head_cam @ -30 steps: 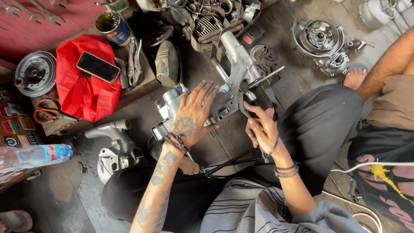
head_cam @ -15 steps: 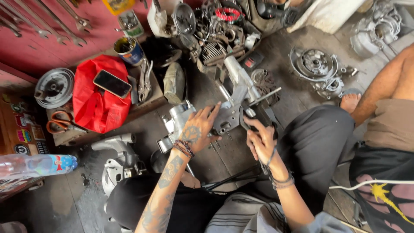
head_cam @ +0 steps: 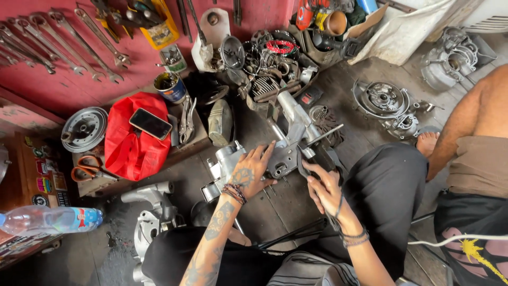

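Note:
A grey metal engine casing (head_cam: pixel 288 143) lies on the dirty floor in front of me. My left hand (head_cam: pixel 253 172) rests flat on its near end, fingers spread over the casing. My right hand (head_cam: pixel 324 188) grips a dark curved tool (head_cam: pixel 301 161) whose tip touches the casing's right side. A thin steel rod (head_cam: pixel 324 135) sticks out of the casing to the right. Both wrists wear bracelets, and my knees in black trousers frame the work.
A red cloth bag (head_cam: pixel 132 145) with a phone (head_cam: pixel 150 123) on it lies at left beside pliers (head_cam: pixel 186 123), scissors (head_cam: pixel 87 168) and a paint tin (head_cam: pixel 170 86). Spanners (head_cam: pixel 63 42) lie on the red surface. Engine parts (head_cam: pixel 386 103) surround; another person's leg (head_cam: pixel 465 132) sits right; a plastic bottle (head_cam: pixel 53 220) lies left.
The view has tilted so the casing sits lower in frame and more of the tool clutter above shows. My left hand stays on the casing; my right hand keeps the tool against it.

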